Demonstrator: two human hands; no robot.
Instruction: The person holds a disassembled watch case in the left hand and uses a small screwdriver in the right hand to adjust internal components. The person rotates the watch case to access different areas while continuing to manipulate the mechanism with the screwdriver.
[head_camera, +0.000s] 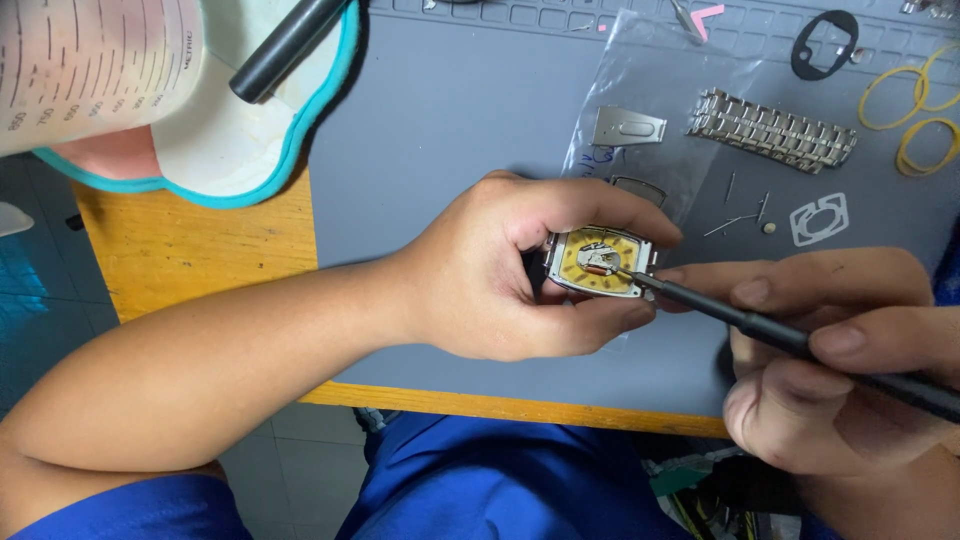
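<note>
My left hand (505, 270) grips a rectangular metal watch case (598, 263) with its back off, showing a yellow holder ring around the movement. My right hand (835, 365) holds a thin black screwdriver (790, 342) like a pen. Its tip touches the movement near the middle of the case. Both hands hover over a grey work mat (450, 130).
On the mat lie a clear plastic bag (650, 90), a metal case back (627, 127), a steel watch bracelet (770, 130), small pins (735, 220), a white spacer frame (819, 219), a black gasket (825, 45) and yellow rubber bands (915, 115). A teal-rimmed tray (250, 150) sits top left on the wooden table (190, 250).
</note>
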